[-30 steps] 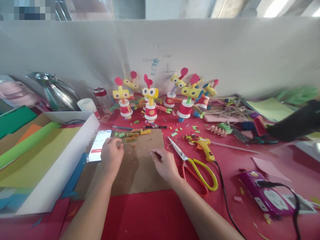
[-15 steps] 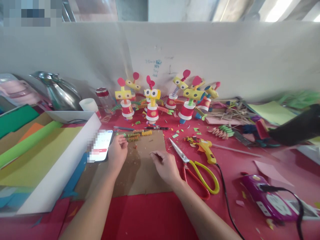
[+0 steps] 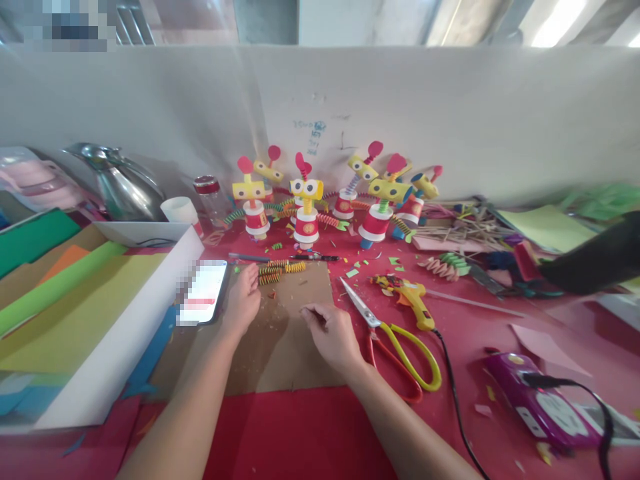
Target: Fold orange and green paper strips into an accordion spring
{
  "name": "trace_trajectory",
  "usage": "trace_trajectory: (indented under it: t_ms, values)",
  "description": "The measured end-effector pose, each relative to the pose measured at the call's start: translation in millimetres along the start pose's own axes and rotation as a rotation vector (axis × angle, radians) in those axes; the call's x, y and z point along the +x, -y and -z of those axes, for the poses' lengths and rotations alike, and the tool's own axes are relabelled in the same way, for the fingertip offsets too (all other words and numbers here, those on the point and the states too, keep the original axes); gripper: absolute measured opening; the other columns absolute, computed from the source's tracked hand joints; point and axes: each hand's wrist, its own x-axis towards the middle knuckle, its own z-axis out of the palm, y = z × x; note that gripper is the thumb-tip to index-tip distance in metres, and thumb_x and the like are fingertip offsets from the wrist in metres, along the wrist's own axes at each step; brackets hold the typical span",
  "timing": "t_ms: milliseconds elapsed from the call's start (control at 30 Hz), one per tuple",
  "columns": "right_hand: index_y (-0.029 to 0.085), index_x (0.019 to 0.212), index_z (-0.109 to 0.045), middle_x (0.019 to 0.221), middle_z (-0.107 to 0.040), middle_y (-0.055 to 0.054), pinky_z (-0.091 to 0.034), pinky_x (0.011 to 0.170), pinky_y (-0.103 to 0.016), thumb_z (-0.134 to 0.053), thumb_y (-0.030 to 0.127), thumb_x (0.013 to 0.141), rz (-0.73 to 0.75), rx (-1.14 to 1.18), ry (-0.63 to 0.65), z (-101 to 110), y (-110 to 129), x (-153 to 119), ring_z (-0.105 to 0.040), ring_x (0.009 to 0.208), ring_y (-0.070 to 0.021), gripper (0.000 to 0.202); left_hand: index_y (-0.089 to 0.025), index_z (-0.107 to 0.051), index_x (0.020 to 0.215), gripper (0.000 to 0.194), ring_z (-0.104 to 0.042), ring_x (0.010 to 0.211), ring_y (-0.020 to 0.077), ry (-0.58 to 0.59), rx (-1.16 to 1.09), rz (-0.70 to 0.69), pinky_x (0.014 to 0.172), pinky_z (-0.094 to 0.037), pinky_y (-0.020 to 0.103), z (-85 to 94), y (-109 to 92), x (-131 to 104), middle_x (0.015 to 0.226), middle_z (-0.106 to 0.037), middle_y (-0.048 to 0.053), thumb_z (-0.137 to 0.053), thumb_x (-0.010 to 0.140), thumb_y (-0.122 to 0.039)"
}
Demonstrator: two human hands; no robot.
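Note:
My left hand (image 3: 243, 301) lies on the brown cardboard (image 3: 290, 360) between a phone (image 3: 204, 293) and several folded-paper springs (image 3: 273, 272). Its fingers are stretched out beside the springs' left ends, and no object shows in them. Further right on the cardboard rests my right hand (image 3: 334, 333), its fingers curled in and nothing visible at the tips. Close to its right side is a pair of large scissors (image 3: 371, 317) with one red and one yellow handle. Beyond the springs lies a black pen (image 3: 315, 257).
Several paper-cup figures (image 3: 306, 227) stand along the wall. A yellow glue gun (image 3: 415, 300) with a black cord lies right of the scissors, near a purple device (image 3: 540, 400). At left are a white box (image 3: 125, 333) of coloured paper and a steel jug (image 3: 120, 180).
My left hand has shifted slightly right and its fingers have straightened and come together. My right hand stays in place. The camera view has moved a little.

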Motion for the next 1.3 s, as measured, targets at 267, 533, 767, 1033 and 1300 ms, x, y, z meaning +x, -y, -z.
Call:
trace_trajectory:
  t_ms: [267,533,767,1033,1300]
  values:
    - [0.02,0.076,-0.067,0.069,-0.066,-0.002,-0.037,0.059,-0.023,-0.049,0.023,0.087,-0.015,-0.024,0.008,1.5,1.6,0.3,-0.057,0.063,-0.0149,0.021,-0.018,-0.058,0.112,0.041,-0.063,0.105,0.0211,-0.406,0.217,-0.238,0.094,-0.049,0.039,14.6,-17.9,-1.1,0.114,-0.064,0.011,-0.051,0.073,-0.009]
    - [0.02,0.068,-0.047,0.063,-0.054,0.0,-0.028,0.056,-0.024,-0.036,0.03,0.092,-0.022,-0.189,-0.047,5.4,0.6,-2.3,-0.052,0.058,-0.0146,0.028,-0.019,-0.064,0.095,0.021,-0.057,0.058,0.0112,-0.683,0.285,-0.21,0.058,-0.045,0.025,28.1,-17.1,3.2,0.083,-0.066,0.001,-0.056,0.081,-0.032]
    - [0.02,0.061,-0.044,0.055,-0.05,0.0,-0.022,0.052,-0.025,-0.036,0.035,0.095,0.1,-0.314,-0.109,4.0,2.3,-7.6,-0.044,0.05,-0.0123,0.038,-0.02,-0.066,0.081,0.03,-0.054,0.06,0.015,-0.616,0.454,-0.199,0.061,-0.042,0.026,25.8,-29.6,-5.3,0.066,-0.061,0.0,-0.042,0.089,-0.035]
    - [0.019,0.07,-0.057,0.072,-0.064,-0.006,-0.037,0.061,-0.024,-0.038,0.026,0.096,0.094,-0.231,-0.078,0.9,-3.0,-4.3,-0.058,0.065,-0.0161,0.033,-0.02,-0.068,0.08,0.024,-0.062,0.094,0.028,-0.079,0.851,-0.216,0.088,-0.046,0.038,15.4,-15.3,-23.3,0.097,-0.068,0.013,-0.055,0.064,-0.007]
    - [0.019,0.101,-0.063,0.084,-0.069,-0.005,-0.045,0.07,-0.025,-0.042,0.005,0.083,0.131,-0.092,0.012,-5.2,-9.3,-2.6,-0.064,0.077,-0.0173,0.03,-0.023,-0.071,0.085,0.018,-0.068,0.073,0.028,0.141,1.132,-0.216,0.071,-0.05,0.038,31.0,-39.1,-78.8,0.08,-0.072,0.012,-0.054,0.077,-0.02]
